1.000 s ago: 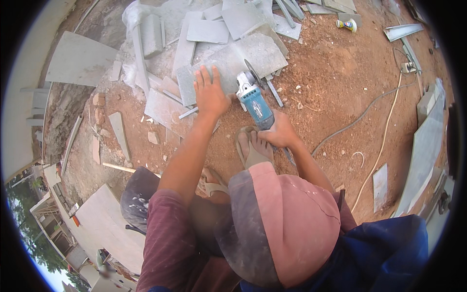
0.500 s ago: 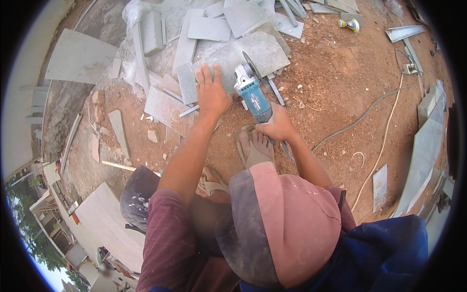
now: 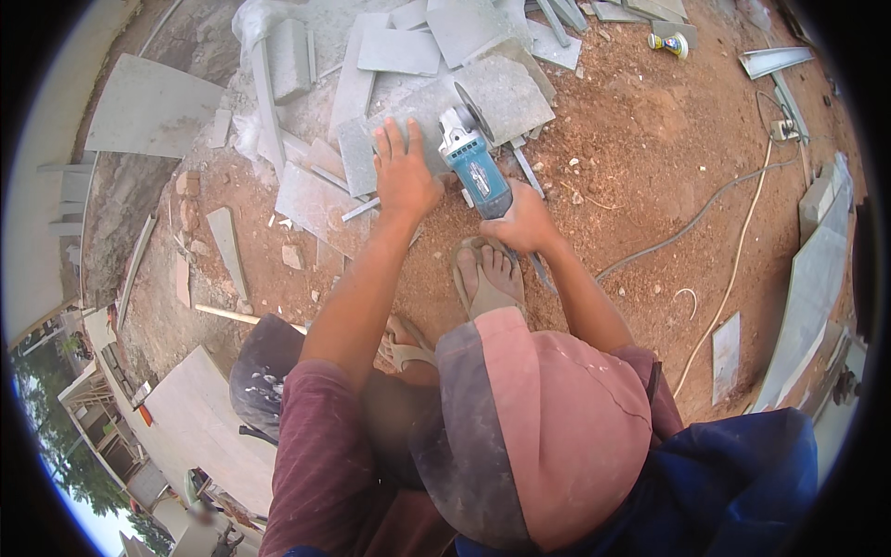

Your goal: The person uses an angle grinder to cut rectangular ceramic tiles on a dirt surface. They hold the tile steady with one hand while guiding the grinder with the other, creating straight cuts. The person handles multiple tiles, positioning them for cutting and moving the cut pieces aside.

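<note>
Holding teal angle grinder (image 3: 477, 174) over near edge of grey slab (image 3: 515, 97), wrapping fingers of right hand (image 3: 522, 223) around rear body. Resting left hand (image 3: 406, 186) on slab, extending fingers, slightly parted, grasping nothing.

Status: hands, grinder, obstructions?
Left hand spread on grey slab. Right hand gripping angle grinder. Disc over slab, contact unclear. Narrow grey strip lying close by.

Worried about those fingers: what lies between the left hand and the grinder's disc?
In the head view, some grey slab, then the silver housing of the grinder.
</note>
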The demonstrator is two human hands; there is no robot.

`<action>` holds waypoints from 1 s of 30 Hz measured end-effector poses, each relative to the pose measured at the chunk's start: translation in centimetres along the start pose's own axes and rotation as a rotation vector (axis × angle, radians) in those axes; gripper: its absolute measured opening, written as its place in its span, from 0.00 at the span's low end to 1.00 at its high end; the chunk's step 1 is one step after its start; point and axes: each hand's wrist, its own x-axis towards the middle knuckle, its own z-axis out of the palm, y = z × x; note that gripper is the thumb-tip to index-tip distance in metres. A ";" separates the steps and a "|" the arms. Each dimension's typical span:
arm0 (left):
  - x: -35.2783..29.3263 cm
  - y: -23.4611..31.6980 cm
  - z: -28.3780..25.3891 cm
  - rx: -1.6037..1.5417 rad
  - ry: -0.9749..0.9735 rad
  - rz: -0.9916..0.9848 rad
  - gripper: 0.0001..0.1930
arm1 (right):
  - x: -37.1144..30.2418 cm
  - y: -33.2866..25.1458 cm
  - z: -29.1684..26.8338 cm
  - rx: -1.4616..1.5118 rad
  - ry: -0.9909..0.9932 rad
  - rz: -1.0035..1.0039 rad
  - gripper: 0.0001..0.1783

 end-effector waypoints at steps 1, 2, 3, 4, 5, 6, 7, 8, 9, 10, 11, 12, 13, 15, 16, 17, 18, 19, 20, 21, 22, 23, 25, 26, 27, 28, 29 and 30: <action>0.0 0.0 0.0 0.002 0.000 0.001 0.59 | 0.2 0.1 0.1 0.003 0.002 -0.002 0.33; 0.0 0.1 -0.1 0.001 -0.004 0.000 0.59 | 0.4 0.1 0.1 0.010 0.000 -0.012 0.33; 0.0 0.1 -0.1 -0.001 -0.007 -0.002 0.59 | 0.7 0.2 0.1 0.016 -0.002 -0.022 0.33; 0.0 0.1 -0.2 -0.003 -0.011 -0.003 0.59 | 1.0 0.2 0.1 0.023 -0.003 -0.033 0.33; 0.0 0.2 -0.3 -0.004 -0.013 -0.004 0.59 | 1.3 0.3 0.2 0.030 0.003 -0.044 0.33; 0.0 0.3 -0.3 -0.005 -0.014 -0.005 0.59 | 1.6 0.5 0.3 0.036 0.008 -0.055 0.33; -0.1 0.3 -0.4 -0.006 -0.016 -0.007 0.59 | 1.9 0.3 0.3 0.043 0.012 -0.067 0.33; -0.1 0.4 -0.5 -0.008 -0.019 -0.008 0.59 | 2.0 0.0 0.3 0.039 0.013 -0.063 0.33; -0.1 0.4 -0.5 -0.010 -0.022 -0.009 0.59 | 2.1 -0.2 0.2 0.035 0.015 -0.059 0.34; -0.1 0.4 -0.5 -0.010 -0.025 -0.012 0.59 | 2.3 -0.5 0.1 0.031 0.015 -0.056 0.34; -0.2 0.3 -0.5 -0.013 -0.018 -0.010 0.59 | 2.4 -0.7 0.1 0.032 0.014 -0.058 0.34; -0.2 0.3 -0.5 -0.015 -0.011 -0.009 0.60 | 2.6 -0.9 0.0 0.033 0.012 -0.061 0.34; -0.2 0.3 -0.4 -0.020 -0.005 -0.005 0.60 | 2.7 -1.0 0.0 0.032 0.013 -0.061 0.34; -0.1 0.3 -0.3 -0.036 0.006 -0.004 0.60 | 3.0 -0.9 0.0 -0.001 0.018 -0.061 0.34; -0.1 0.4 -0.3 -0.043 0.011 -0.005 0.60 | 3.2 -0.9 0.0 -0.016 0.020 -0.062 0.34; -0.1 0.4 -0.3 -0.042 0.009 -0.006 0.60 | 3.4 -0.9 0.0 -0.016 0.014 -0.059 0.35; -0.1 0.5 -0.3 -0.040 0.006 -0.007 0.60 | 3.5 -0.9 -0.1 -0.016 0.009 -0.057 0.35; -0.1 0.5 -0.3 -0.039 0.005 -0.008 0.60 | 3.6 -0.9 -0.1 -0.015 0.003 -0.055 0.35; -0.1 0.4 -0.1 -0.033 0.014 -0.003 0.61 | 3.8 -0.9 -0.1 -0.008 -0.002 -0.058 0.35; 0.0 0.2 0.1 -0.027 0.023 0.003 0.62 | 3.9 -1.0 -0.1 0.000 -0.007 -0.062 0.36; 0.0 0.1 0.2 -0.021 0.033 0.008 0.63 | 4.0 -1.2 -0.1 0.008 -0.014 -0.066 0.36; 0.0 0.0 0.3 -0.024 0.035 0.005 0.63 | 4.1 -1.5 -0.2 0.020 -0.028 -0.065 0.36; 0.0 0.0 0.4 -0.031 0.036 0.003 0.64 | 4.1 -2.0 -0.5 0.041 -0.053 -0.062 0.37; 0.0 0.0 0.4 -0.034 0.034 0.003 0.64 | 4.3 -1.8 -0.4 0.028 -0.037 -0.065 0.37; 0.0 0.1 0.4 -0.036 0.032 0.003 0.64 | 4.5 -1.3 -0.2 0.014 -0.021 -0.069 0.38; 0.0 0.3 0.2 -0.038 0.030 0.001 0.64 | 4.7 -1.3 -0.1 0.002 -0.006 -0.074 0.38; -0.1 0.4 0.0 -0.045 0.022 -0.003 0.63 | 4.8 -1.3 -0.1 -0.001 -0.010 -0.067 0.38; -0.2 0.6 -0.2 -0.052 0.014 -0.008 0.61 | 4.8 -1.2 -0.2 -0.003 -0.014 -0.060 0.38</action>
